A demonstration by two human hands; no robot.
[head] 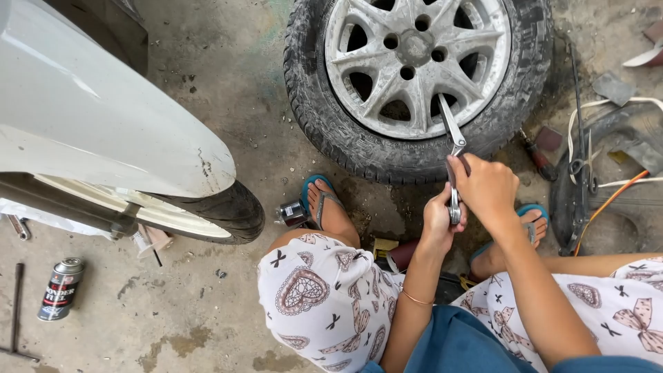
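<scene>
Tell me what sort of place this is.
Probably an informal vehicle repair spot: a car wheel lies flat on stained concrete, both hands grip a metal tool at its rim, and a spray can lies near a scooter's fender.

- I see a dented grey spray can (61,289) lying on the concrete, near left.
- A dark metal T-bar (16,311) lies just left of it.
- A white vehicle body panel (97,110) fills the far left.
- I spot a red-handled screwdriver (539,157) at right.
</scene>
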